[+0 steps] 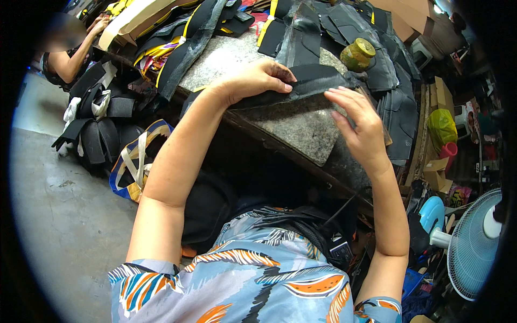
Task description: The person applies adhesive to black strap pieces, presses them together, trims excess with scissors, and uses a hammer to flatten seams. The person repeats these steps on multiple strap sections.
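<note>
A long black strip of sheet material (pixel 319 84) lies across a speckled stone slab (pixel 301 132) at the front of the workbench. My left hand (pixel 257 82) is closed on the strip, thumb on top near its middle and fingers curled at its far side. At the strip's right end hovers my right hand (pixel 358 119), fingers stretched and thumb apart, with nothing visible in it. Whether its fingertips touch the strip I cannot tell. A stained yellow-green jar (pixel 357 56) stands just beyond the right hand.
Black cut pieces (pixel 301 32) cover the bench's far side, some yellow-edged. More black sheets (pixel 397 116) are stacked at the right. On the floor at left sit a blue-and-yellow bag (pixel 125 175) and black bundles (pixel 102 137). A fan (pixel 474 245) stands lower right. Another person (pixel 67 59) works far left.
</note>
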`<state>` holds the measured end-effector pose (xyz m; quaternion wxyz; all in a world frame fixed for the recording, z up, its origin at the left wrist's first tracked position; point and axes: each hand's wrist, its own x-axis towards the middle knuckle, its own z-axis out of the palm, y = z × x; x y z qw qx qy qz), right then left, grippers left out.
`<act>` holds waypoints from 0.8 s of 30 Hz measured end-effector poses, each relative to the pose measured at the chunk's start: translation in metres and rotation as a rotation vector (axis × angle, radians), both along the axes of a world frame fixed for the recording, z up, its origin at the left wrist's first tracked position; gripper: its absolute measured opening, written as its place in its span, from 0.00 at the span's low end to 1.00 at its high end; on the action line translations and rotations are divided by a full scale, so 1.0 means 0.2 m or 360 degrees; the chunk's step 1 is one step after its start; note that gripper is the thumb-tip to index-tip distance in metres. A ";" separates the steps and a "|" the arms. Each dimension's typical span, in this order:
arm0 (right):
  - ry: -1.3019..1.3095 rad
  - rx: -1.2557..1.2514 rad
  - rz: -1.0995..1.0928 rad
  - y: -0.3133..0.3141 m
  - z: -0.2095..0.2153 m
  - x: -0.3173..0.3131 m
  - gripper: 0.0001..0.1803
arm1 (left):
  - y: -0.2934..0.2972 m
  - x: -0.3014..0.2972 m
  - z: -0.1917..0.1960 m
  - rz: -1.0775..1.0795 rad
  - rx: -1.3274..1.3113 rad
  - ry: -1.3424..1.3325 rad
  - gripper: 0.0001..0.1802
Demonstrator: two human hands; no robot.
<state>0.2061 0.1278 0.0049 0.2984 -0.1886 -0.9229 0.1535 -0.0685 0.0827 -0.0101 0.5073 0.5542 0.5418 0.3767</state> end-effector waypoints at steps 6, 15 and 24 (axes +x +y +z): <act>0.0692 -0.1252 -0.0082 -0.06 0.03 0.03 0.36 | -0.17 0.07 0.12 0.0050 0.0117 -0.1436 0.10; 0.0838 -0.2435 0.0039 -0.13 -0.04 0.01 0.18 | -0.18 0.21 -0.02 0.0147 -0.0157 -0.1587 0.08; 0.0944 -0.2492 -0.0106 -0.21 -0.09 0.04 0.12 | -0.16 0.18 -0.10 0.0133 -0.0334 -0.1428 0.10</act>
